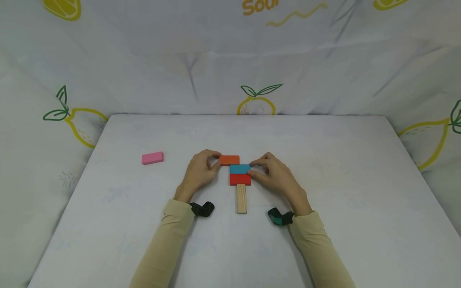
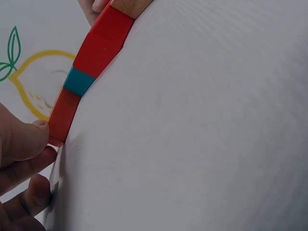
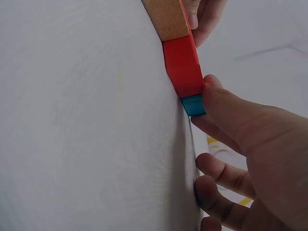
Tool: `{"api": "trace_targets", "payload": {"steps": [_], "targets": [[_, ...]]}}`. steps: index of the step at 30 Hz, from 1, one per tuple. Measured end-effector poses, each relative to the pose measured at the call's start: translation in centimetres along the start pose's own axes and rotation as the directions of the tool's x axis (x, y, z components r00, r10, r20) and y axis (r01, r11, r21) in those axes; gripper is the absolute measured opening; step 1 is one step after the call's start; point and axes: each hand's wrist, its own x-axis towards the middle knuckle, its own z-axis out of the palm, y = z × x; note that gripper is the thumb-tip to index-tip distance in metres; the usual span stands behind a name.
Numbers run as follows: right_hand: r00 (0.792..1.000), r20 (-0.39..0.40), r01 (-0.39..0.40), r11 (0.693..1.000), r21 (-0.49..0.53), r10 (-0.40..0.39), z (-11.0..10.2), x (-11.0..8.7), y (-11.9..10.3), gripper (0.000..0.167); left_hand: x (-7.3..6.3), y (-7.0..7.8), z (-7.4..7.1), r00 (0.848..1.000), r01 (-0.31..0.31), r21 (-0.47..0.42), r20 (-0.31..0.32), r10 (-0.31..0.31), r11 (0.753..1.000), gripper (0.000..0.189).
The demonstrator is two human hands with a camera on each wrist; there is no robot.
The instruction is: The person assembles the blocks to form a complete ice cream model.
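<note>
At the left end of an orange block [image 1: 229,160], the thumb and index finger of my left hand [image 1: 199,173] pinch its corners. A blue block [image 1: 239,169] lies against the orange one's near side, shifted a little to the right. My right hand [image 1: 277,177] holds the blue block's right end between thumb and index finger, the thumb close to the seam with the red block [image 1: 240,179]. That red block touches the blue one's near side. A plain wooden block [image 1: 241,199] runs lengthwise from the middle of the red block toward me. In the left wrist view, the orange block [image 2: 64,115] meets my left thumb.
A pink block [image 1: 153,158] lies by itself on the left of the white-covered table [image 1: 345,160]. Behind the table hangs a white cloth [image 1: 151,72] printed with lemons. Dark wrist cameras sit on both wrists, just above the tabletop.
</note>
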Motion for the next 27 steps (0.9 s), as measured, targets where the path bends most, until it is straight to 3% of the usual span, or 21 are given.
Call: {"api": "trace_targets", "payload": {"steps": [27], "targets": [[1.0, -0.009, -0.013, 1.0, 0.027, 0.013, 0.0, 0.0, 0.1, 0.043, 0.5, 1.2, 1.2, 1.0, 0.009, 0.015, 0.009, -0.009, 1.0, 0.027]]}}
